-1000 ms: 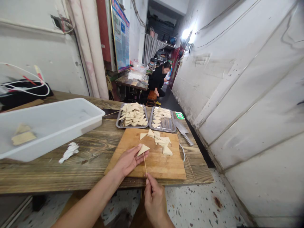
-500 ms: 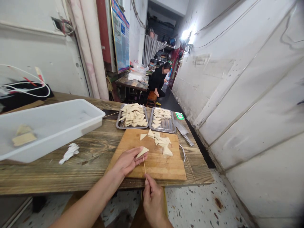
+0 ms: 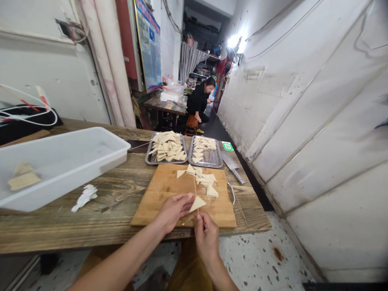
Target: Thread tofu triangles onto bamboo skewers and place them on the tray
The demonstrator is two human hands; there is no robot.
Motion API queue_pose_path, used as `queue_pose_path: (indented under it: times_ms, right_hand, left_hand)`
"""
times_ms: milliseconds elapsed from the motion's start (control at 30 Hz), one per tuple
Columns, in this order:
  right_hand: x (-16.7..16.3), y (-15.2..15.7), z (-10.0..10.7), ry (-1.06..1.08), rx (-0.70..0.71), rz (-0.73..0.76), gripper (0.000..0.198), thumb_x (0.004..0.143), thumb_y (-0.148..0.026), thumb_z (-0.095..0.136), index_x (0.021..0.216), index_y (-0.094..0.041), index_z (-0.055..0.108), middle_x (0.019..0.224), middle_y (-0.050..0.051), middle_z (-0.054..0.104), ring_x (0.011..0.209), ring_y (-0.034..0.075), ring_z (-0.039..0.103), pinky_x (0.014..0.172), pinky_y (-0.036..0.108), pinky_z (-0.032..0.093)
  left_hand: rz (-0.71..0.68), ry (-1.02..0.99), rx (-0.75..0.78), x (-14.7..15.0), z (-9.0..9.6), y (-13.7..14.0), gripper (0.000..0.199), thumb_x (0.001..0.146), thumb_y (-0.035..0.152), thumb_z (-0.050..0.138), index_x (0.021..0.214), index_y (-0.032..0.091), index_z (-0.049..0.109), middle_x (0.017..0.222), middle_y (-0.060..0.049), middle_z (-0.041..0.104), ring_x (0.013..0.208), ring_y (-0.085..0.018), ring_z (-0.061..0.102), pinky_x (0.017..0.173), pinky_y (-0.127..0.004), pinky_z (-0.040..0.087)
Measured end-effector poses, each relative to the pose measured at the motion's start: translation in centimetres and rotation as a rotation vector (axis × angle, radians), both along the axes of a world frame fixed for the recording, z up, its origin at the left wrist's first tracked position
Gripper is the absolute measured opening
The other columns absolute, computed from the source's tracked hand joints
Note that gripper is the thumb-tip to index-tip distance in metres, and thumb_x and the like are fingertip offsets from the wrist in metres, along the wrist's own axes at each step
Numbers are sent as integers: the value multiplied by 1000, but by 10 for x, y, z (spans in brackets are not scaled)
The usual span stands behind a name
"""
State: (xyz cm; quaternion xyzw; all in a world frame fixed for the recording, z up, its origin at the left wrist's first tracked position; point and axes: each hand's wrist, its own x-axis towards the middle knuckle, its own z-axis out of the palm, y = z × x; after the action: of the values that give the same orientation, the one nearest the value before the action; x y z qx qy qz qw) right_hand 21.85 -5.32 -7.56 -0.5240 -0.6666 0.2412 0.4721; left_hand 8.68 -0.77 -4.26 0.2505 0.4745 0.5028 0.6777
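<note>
A pale tofu triangle (image 3: pixel 198 203) is threaded on a thin bamboo skewer (image 3: pixel 195 188), whose far end sticks out beyond it over the cutting board (image 3: pixel 157 194). My left hand (image 3: pixel 174 211) holds the triangle by its left edge, fingers closed against it. Below the triangle, my right hand (image 3: pixel 207 234) pinches the skewer's near end between thumb and fingers. Several loose tofu triangles (image 3: pixel 206 179) lie in a cluster on the board's far part.
Two metal trays (image 3: pixel 146 158) (image 3: pixel 220 161) of skewered triangles stand behind the board. A cleaver (image 3: pixel 230 163) and spare skewers (image 3: pixel 241 208) lie right. At left are a white plastic tub (image 3: pixel 118 152) and crumpled tissue (image 3: pixel 85 197). A person (image 3: pixel 198 99) sits farther back.
The skewer now passes through the tofu triangle and shows on its far side. My right hand has moved up along it toward the triangle. Both hands have shifted right.
</note>
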Motion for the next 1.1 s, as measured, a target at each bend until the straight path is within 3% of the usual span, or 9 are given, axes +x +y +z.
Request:
queue_pose_path:
  times_ms: [100,200,300,400,667,833,1000,1100]
  right_hand:
    - [24,0,-4,46,4,-109,32,92,-35,41,83,-15,63,65,3,61,58,14,56,52,20,42]
    - [45,-1,-7,90,33,-230,32,90,-38,44,87,-14,65,66,4,62,59,15,56,53,21,43]
    - [58,-3,-9,114,48,-290,33,90,-39,45,88,-14,65,63,3,60,56,15,54,50,21,42]
    - [63,-5,-10,117,36,-283,33,90,-39,44,88,-14,65,58,1,57,51,13,51,46,20,40]
    - [62,-10,-14,114,30,-274,34,91,-40,43,84,-14,65,56,1,55,50,13,50,45,20,39]
    - [59,-12,-11,109,7,-254,37,91,-42,42,83,-14,64,57,1,56,49,13,50,45,20,39]
    - [62,-12,-9,123,-7,-250,36,91,-42,43,84,-13,63,57,1,55,48,13,49,46,20,40]
    - [62,-15,-9,139,-30,-209,34,91,-40,43,85,-13,62,53,-1,51,45,12,47,44,19,38]
  left_hand:
    - [29,453,286,2,3,18,33,76,35,60,100,14,65,97,-11,69,87,-18,64,83,-31,47]
    - [-130,1033,478,17,7,35,35,79,41,53,100,17,66,88,-9,70,82,-21,63,78,-32,46]
    - [-227,1445,459,42,10,47,45,80,51,45,92,13,66,84,-13,68,81,-25,62,70,-34,44]
    - [-228,1649,402,64,10,56,55,76,59,44,90,9,65,88,-19,66,86,-29,61,71,-35,44]
    - [-234,1620,359,81,10,66,58,74,54,48,105,6,57,90,-22,65,87,-33,62,70,-35,43]
    - [-335,1536,293,81,14,69,56,70,53,53,90,2,64,91,-31,63,89,-40,61,70,-40,43]
    - [-273,1399,370,67,10,71,41,68,36,59,98,9,60,96,-24,65,89,-32,61,71,-34,41]
    - [-264,1280,441,47,4,69,27,67,31,61,88,14,63,92,-13,66,83,-25,60,68,-30,40]
